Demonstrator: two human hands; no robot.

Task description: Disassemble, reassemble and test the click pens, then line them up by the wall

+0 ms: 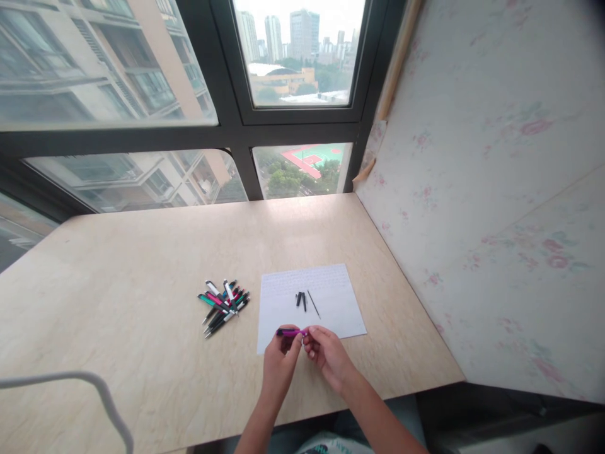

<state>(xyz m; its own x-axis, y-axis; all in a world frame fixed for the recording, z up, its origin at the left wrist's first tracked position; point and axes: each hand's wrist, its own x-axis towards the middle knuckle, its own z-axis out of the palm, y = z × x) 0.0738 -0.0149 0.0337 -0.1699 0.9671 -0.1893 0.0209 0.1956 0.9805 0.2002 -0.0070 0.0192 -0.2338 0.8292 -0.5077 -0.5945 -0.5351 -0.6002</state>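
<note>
Over the lower edge of a sheet of paper (326, 287), my left hand (282, 353) is closed around a purple pen barrel (292, 332) with a black part at its left end. My right hand (328, 356) pinches at the barrel's right end; whether a small part sits between those fingertips is too small to make out. Just beyond the hands, two short black pen parts (301, 301) lie on the paper. A thin dark refill (314, 304) rests slantwise to their right.
Left of the paper is a loose pile of several pens (224, 306) in mixed colours. A grey cable-like tube (89, 376) curves across the lower left. The marble-patterned tabletop (142, 277) meets a window at the back and a flowered wall (472, 221) on the right.
</note>
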